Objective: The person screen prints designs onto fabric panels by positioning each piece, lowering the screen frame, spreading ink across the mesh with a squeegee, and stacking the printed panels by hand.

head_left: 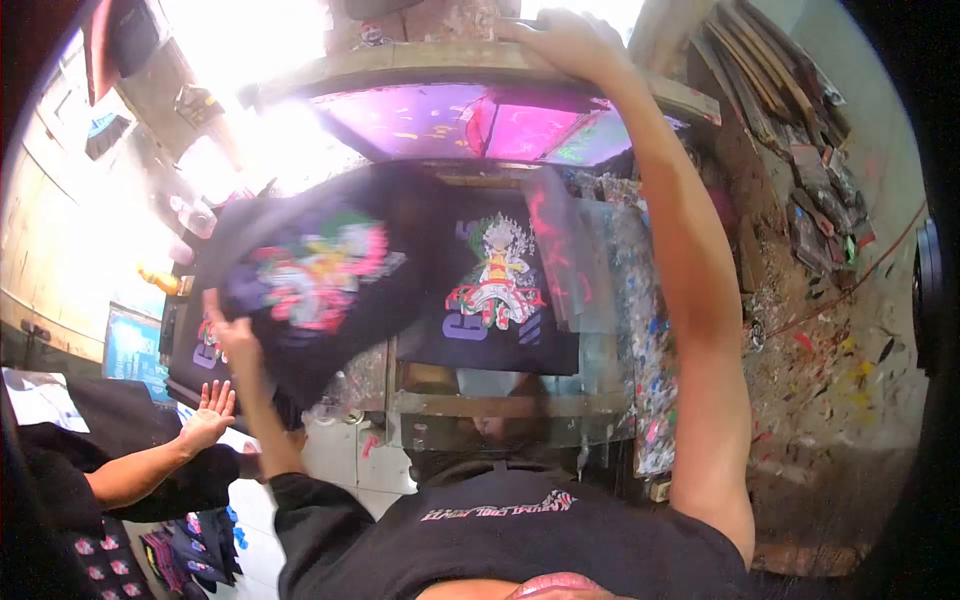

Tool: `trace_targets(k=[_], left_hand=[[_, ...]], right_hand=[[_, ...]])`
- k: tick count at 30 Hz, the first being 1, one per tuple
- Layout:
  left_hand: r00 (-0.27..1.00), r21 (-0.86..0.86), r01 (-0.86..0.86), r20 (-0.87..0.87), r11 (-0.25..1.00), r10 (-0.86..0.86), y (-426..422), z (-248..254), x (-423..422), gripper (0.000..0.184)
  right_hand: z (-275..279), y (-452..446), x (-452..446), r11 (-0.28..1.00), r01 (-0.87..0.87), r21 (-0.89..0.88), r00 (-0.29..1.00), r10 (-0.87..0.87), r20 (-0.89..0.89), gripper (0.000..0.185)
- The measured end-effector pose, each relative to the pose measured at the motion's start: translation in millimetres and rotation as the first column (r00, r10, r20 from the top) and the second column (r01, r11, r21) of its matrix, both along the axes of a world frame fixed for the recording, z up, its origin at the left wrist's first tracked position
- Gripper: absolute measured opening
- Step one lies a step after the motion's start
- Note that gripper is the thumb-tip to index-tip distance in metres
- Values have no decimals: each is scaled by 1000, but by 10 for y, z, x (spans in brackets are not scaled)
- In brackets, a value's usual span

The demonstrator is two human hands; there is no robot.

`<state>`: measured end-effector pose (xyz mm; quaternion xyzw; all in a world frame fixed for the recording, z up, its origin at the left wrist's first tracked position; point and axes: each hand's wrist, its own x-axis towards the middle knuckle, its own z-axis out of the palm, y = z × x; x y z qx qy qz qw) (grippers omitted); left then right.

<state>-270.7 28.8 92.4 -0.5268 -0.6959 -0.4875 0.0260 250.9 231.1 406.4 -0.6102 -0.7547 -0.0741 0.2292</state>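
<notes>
Black printed cloth (320,270) on L side, blurred, w/ L hand (238,345) at its near-L edge; some fingers extended, can't tell if gripping. 2nd black printed cloth (490,270) lies flat nr middle, just R of it. R hand (575,45) on far side, at screen frame (420,62); can't tell finger grip. Co-worker's hand (208,415) nr L, open, palm showing.

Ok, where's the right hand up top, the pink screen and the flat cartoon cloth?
Right hand (580,43), head view: its middle.
Pink screen (530,128), head view: its pink part.
Flat cartoon cloth (496,268), head view: the printed figure.
</notes>
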Motion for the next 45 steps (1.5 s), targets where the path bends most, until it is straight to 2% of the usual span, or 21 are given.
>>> trace_targets(k=[1,2,3,4,5,6,7,8,9,10,11,12,13,17,19,28,32,38,40,43,45], left_hand=[[979,51,-131,-152,990,137,-19,2,-506,80],[796,91,-447,-413,890,442,-130,109,-731,79],[596,112,-659,-525,744,607,-293,555,-295,78],[484,273,-571,-649,774,586,-376,726,-116,70],[726,155,-400,-548,903,416,-357,467,-58,62],[850,-25,-210,-498,977,170,-323,201,220,56],[927,-198,-7,-368,980,-67,-291,-63,502,50],[909,-433,179,-270,884,-316,-218,-210,1215,46],[456,-479,114,-753,871,-474,-194,-493,1816,48],[635,-569,380,-413,729,-653,-232,-587,2349,48],[633,-587,448,-324,674,-703,-268,-853,2660,55],[604,-575,454,-363,681,-709,-288,-1090,2879,61],[640,-577,465,-305,671,-705,-291,-1228,2992,62],[644,-604,410,-339,684,-686,-292,-1067,3197,66],[687,-656,356,-300,666,-662,-276,-1028,3250,72],[711,-643,301,-342,705,-615,-182,-1047,3326,75],[728,-659,278,-330,699,-601,-226,-1016,3338,75],[675,-624,337,-362,705,-643,-146,-1047,3219,75],[667,-612,345,-374,711,-645,-132,-1057,3212,76],[680,-616,331,-369,715,-633,-147,-1045,3240,77],[683,-608,333,-372,721,-629,-161,-1047,3254,77]], right_hand=[[-3,24,13,1000,-7,-1,1000,7,5,81],[-14,55,20,1000,0,22,1000,0,5,80],[-33,89,21,999,7,44,1000,-7,1,80],[-56,142,25,999,2,35,1000,-1,-6,80],[-67,212,46,997,4,73,1000,-2,-21,79],[-84,254,59,994,5,111,999,-1,-33,79],[-107,262,61,995,0,102,999,3,-35,79],[-92,264,67,996,-24,84,999,27,-37,78],[-57,265,81,996,-46,73,998,49,-39,76],[-41,235,97,996,-43,81,998,46,-40,76],[-38,175,102,997,-53,63,997,56,-50,76],[-27,141,111,997,-61,47,996,64,-58,76],[-43,152,129,996,-61,63,995,66,-73,76],[-51,242,114,997,-54,60,996,58,-63,77],[-37,337,118,985,-101,141,988,115,-102,78],[42,597,141,999,-46,-3,990,45,-131,87],[20,612,128,997,-42,58,989,50,-141,89],[3,801,165,986,-164,-9,972,160,-172,90],[-71,863,176,960,-257,114,926,278,-255,91],[-94,847,174,942,-325,87,887,336,-317,91],[-86,802,179,961,-261,96,921,278,-272,92]])
